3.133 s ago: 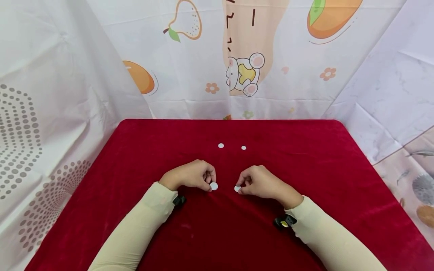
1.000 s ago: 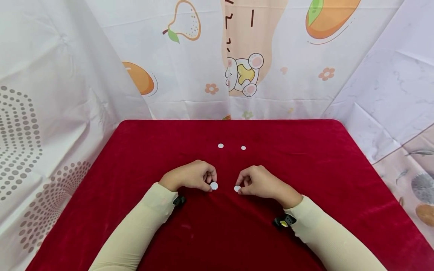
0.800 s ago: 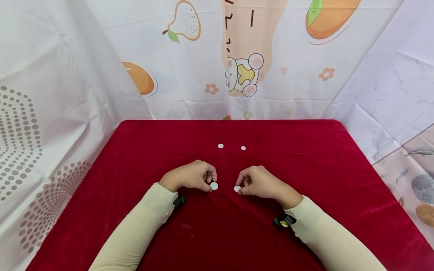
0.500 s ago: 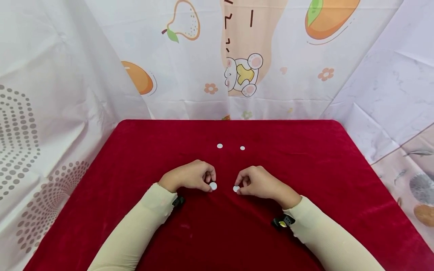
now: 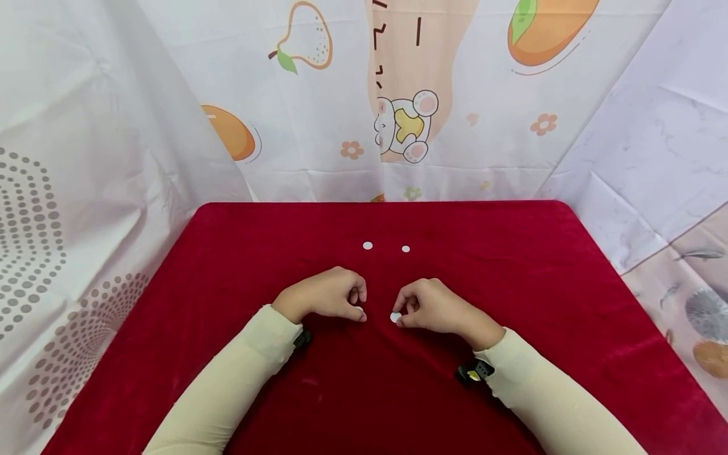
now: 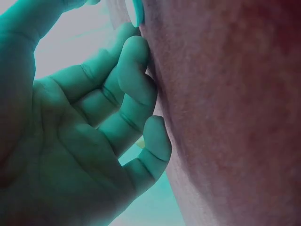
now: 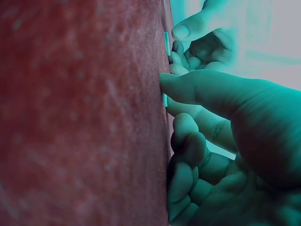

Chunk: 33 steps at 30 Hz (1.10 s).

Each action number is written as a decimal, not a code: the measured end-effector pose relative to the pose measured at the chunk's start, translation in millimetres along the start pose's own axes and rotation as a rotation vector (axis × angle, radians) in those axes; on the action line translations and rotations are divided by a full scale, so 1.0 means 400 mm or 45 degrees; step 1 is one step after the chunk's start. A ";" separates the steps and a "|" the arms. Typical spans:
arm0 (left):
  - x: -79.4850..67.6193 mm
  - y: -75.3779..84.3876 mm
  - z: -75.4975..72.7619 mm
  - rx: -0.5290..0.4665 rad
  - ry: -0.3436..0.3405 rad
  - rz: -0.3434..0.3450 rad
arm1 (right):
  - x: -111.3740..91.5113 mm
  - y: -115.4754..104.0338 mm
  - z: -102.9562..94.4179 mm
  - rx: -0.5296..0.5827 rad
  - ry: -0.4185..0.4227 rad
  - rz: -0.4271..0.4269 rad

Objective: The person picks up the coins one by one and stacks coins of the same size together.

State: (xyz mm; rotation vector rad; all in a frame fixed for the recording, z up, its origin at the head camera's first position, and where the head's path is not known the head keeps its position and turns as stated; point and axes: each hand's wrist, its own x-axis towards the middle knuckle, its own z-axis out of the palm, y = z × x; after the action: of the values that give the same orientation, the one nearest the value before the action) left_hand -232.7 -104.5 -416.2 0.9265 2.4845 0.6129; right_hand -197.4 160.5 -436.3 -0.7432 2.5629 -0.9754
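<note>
My left hand [image 5: 330, 294] hovers over a white round disc [image 6: 137, 13], whose flat face lies on the red cloth. In the right wrist view, its thumb stands apart from that disc and the other fingers are loosely curled. In the head view the thumb covers most of the disc. To the right, my right hand [image 5: 438, 306] pinches a second white disc [image 5: 395, 317] at its edge, between thumb and index finger, down at the cloth. Two more white discs, one on the left [image 5: 368, 246] and a smaller one on the right [image 5: 406, 249], lie farther back.
A red velvet cloth [image 5: 483, 253] covers the table, with slight folds between the arms. White printed curtains [image 5: 307, 126] hang behind the table and along both sides. A dark wrist camera [image 5: 474, 371] sits at the right sleeve's cuff.
My left hand's thumb has moved off the disc's edge and slightly right, now over the disc. The right hand keeps its pinch. The whole head view has shifted slightly.
</note>
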 end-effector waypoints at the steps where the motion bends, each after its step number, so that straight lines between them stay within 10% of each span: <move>1: 0.002 0.001 -0.002 0.008 0.001 -0.001 | 0.000 -0.001 0.000 -0.001 -0.002 0.002; 33: 0.078 -0.011 -0.066 0.131 0.103 -0.153 | 0.000 0.003 -0.003 0.000 -0.001 -0.010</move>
State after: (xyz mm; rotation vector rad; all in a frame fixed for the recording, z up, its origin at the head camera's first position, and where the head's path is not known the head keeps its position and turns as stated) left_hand -270.1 -93.0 -404.1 0.7968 2.6428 0.4961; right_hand -198.5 161.7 -436.4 -0.7536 2.5610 -0.9774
